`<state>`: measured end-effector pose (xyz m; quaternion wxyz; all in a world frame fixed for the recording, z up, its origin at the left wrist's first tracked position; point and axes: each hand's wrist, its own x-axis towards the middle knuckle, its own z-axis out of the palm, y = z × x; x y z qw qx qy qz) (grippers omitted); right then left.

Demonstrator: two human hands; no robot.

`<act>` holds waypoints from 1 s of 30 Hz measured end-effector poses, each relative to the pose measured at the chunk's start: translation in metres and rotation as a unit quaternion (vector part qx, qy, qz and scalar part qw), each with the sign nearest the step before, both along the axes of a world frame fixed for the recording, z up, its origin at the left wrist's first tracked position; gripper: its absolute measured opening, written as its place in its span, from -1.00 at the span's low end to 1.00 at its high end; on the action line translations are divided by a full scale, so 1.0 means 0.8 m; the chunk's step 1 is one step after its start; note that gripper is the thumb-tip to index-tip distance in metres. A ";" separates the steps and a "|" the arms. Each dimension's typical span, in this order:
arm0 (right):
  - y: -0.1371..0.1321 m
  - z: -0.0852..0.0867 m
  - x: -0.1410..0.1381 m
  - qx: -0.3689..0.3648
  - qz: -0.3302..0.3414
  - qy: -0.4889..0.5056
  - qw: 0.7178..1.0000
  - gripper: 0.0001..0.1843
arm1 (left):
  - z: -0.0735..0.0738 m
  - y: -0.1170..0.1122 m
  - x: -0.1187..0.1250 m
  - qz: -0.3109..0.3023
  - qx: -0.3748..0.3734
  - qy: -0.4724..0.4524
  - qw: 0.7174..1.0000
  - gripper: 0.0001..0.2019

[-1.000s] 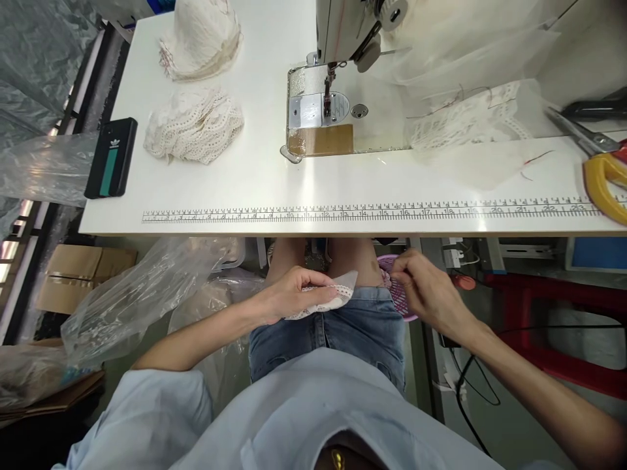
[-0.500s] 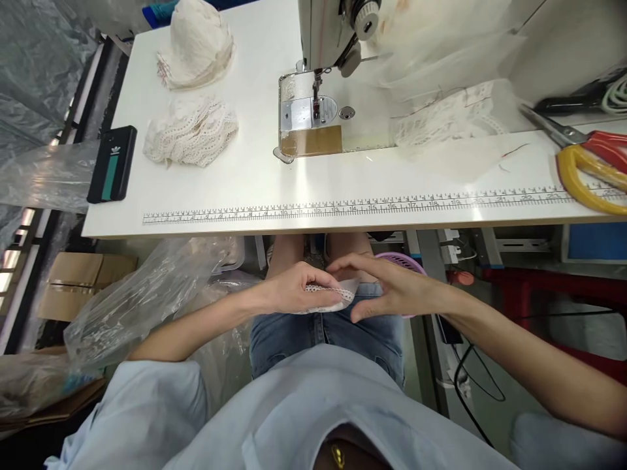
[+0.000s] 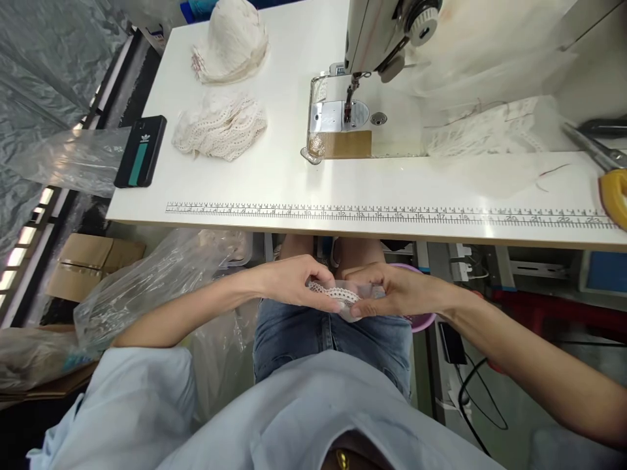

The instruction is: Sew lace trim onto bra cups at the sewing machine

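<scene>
Above my lap, just below the table's front edge, a small piece of white lace trim (image 3: 345, 295) with sheer fabric is stretched between my hands. My left hand (image 3: 300, 284) pinches its left end between thumb and fingers. At the other end my right hand (image 3: 394, 292) has its thumb and fingers closed on the sheer part. Part of the lace is hidden behind the fingers. Up on the table, a sewing machine (image 3: 382, 39) stands with its presser foot (image 3: 349, 108) over the needle plate.
A lace pile (image 3: 223, 127) and a bundled white cloth (image 3: 232, 42) lie on the left of the table (image 3: 274, 186), beside a black phone (image 3: 140, 151). More lace (image 3: 490, 127) lies right of the machine. Scissors (image 3: 614, 189) rest at the right edge. Plastic bags (image 3: 161, 281) hang below left.
My right hand has closed from open onto the lace piece's right end. My left hand keeps its hold. The camera view has shifted, so the table things appear further right.
</scene>
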<state>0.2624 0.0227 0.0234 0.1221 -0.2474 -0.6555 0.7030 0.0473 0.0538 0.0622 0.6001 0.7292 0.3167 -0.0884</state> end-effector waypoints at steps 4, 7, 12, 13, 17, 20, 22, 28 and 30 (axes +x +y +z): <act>0.012 0.018 0.001 0.014 0.019 0.022 0.999 -0.78 | 0.022 0.012 0.004 -0.006 -0.029 -0.004 1.000 -0.77; 0.016 0.034 0.000 0.070 0.035 0.041 0.996 -0.81 | 0.052 0.019 -0.002 -0.005 -0.060 0.001 0.998 -0.80; 0.035 0.047 -0.001 0.071 0.033 0.022 0.997 -0.71 | 0.102 0.039 -0.018 0.057 -0.076 0.004 0.995 -0.76; 0.044 0.054 0.003 0.078 0.020 0.002 0.997 -0.69 | 0.109 0.048 -0.020 0.060 -0.052 0.000 0.997 -0.75; 0.085 0.113 0.034 0.283 -0.112 -0.072 0.950 -0.74 | 0.124 0.091 -0.008 0.082 0.147 -0.092 0.981 -0.78; 0.109 0.160 0.064 0.484 -0.202 -0.178 0.833 -0.79 | 0.109 0.129 0.020 0.128 0.354 -0.225 0.899 -0.84; 0.120 0.176 0.077 0.537 -0.194 -0.223 0.790 -0.81 | 0.084 0.152 0.041 0.126 0.458 -0.233 0.849 -0.87; 0.158 0.129 0.065 0.456 -0.090 -0.255 0.848 -0.69 | -0.003 0.193 0.069 -0.003 0.587 -0.137 0.798 -0.81; 0.173 0.098 0.054 0.537 -0.162 -0.268 0.783 -0.70 | -0.011 0.194 0.065 -0.008 0.601 -0.142 0.786 -0.79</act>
